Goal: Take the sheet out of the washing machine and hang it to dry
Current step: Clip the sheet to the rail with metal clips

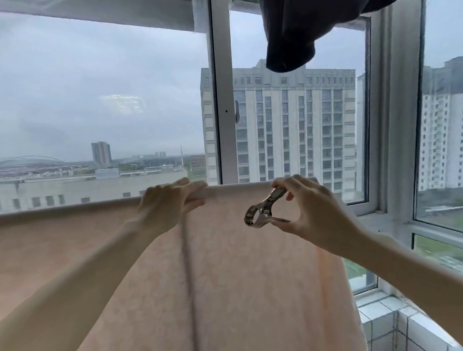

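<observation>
Pale peach sheet (229, 281), faintly patterned, draped over a horizontal rail before the window frame (223, 96), hanging smooth with one dark vertical crease. Left hand (170, 204) pinching the sheet's top fold. Right hand (314, 214) squeezing a metal clip (263, 207), just beside that fold. Dark garment (311, 23) hanging above the sheet.

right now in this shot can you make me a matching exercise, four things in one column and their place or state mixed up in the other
Things:
1. sheet
2. metal clip
3. left hand
4. dark garment

Place or state:
A. hangs overhead by the window
B. pinched in the right hand
C. draped over a rail, pale pink
D. grips the sheet's top fold

Pairs: 1-C, 2-B, 3-D, 4-A
</observation>
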The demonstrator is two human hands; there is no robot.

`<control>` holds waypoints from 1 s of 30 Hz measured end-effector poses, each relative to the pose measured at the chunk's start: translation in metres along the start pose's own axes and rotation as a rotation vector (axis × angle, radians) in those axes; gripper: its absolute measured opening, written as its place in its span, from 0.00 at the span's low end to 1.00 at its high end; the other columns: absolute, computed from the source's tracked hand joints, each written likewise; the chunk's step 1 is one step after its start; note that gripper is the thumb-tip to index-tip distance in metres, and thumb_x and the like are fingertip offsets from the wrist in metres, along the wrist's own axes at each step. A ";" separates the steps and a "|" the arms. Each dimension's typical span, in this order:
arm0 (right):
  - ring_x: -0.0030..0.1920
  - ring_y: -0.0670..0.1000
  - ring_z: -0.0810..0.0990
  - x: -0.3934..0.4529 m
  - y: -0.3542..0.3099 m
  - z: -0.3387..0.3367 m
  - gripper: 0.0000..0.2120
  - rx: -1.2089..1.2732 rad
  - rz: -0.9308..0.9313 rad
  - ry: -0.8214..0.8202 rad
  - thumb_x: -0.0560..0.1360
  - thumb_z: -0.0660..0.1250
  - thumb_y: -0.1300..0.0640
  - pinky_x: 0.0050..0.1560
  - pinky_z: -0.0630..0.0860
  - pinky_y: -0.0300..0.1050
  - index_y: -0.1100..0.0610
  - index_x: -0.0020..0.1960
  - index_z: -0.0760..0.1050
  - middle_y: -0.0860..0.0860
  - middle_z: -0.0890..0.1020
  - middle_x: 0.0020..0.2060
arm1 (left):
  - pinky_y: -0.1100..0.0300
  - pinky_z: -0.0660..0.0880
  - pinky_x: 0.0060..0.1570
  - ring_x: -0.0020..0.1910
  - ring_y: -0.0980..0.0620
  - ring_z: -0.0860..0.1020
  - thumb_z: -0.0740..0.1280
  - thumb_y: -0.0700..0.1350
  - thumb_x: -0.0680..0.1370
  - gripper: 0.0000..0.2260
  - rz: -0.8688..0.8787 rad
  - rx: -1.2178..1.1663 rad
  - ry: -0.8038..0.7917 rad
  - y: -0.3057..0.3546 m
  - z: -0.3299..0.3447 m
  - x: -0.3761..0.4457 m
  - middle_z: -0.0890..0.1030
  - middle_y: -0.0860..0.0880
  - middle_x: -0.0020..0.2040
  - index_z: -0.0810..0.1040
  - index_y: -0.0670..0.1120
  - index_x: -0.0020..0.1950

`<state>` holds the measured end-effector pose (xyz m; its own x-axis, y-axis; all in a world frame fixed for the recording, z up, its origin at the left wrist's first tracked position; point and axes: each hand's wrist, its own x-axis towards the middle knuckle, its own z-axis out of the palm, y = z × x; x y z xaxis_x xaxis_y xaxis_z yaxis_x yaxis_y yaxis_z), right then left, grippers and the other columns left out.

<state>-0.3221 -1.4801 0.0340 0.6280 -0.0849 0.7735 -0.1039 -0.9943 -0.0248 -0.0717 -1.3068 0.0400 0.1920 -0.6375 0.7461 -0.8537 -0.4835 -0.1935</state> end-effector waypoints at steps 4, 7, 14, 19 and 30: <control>0.48 0.48 0.79 0.026 0.007 -0.009 0.31 -0.004 -0.058 0.028 0.66 0.74 0.42 0.47 0.77 0.47 0.53 0.65 0.71 0.46 0.78 0.55 | 0.53 0.74 0.50 0.55 0.47 0.80 0.60 0.65 0.76 0.23 -0.062 -0.031 -0.088 -0.001 -0.006 0.003 0.79 0.58 0.60 0.69 0.60 0.69; 0.48 0.48 0.79 0.046 0.010 -0.015 0.33 -0.025 -0.080 0.040 0.64 0.77 0.45 0.47 0.78 0.48 0.54 0.64 0.72 0.47 0.80 0.53 | 0.54 0.72 0.50 0.55 0.48 0.80 0.60 0.65 0.76 0.21 -0.084 -0.037 -0.127 -0.001 -0.007 0.010 0.80 0.57 0.60 0.72 0.59 0.67; 0.48 0.51 0.82 0.076 0.017 -0.017 0.29 -0.053 -0.086 0.048 0.62 0.79 0.48 0.49 0.79 0.53 0.53 0.61 0.77 0.48 0.83 0.51 | 0.57 0.67 0.39 0.41 0.53 0.77 0.60 0.63 0.77 0.14 -0.043 -0.042 -0.166 0.020 0.005 0.034 0.81 0.57 0.42 0.76 0.55 0.49; 0.44 0.51 0.83 0.090 0.020 -0.011 0.27 -0.057 -0.070 0.024 0.62 0.79 0.49 0.49 0.80 0.51 0.54 0.59 0.80 0.50 0.85 0.48 | 0.58 0.64 0.35 0.35 0.56 0.74 0.62 0.61 0.78 0.12 -0.056 -0.071 -0.173 0.028 0.007 0.041 0.74 0.58 0.33 0.73 0.56 0.39; 0.43 0.49 0.83 0.118 0.018 0.013 0.26 -0.039 -0.075 -0.112 0.62 0.79 0.51 0.47 0.79 0.42 0.56 0.59 0.80 0.51 0.85 0.45 | 0.57 0.66 0.40 0.39 0.53 0.76 0.62 0.61 0.77 0.11 -0.048 -0.011 -0.140 0.024 0.012 0.038 0.79 0.57 0.39 0.77 0.56 0.50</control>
<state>-0.2399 -1.5086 0.1161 0.7169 -0.0192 0.6969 -0.0818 -0.9950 0.0567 -0.0793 -1.3501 0.0564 0.2980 -0.6914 0.6582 -0.8470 -0.5094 -0.1516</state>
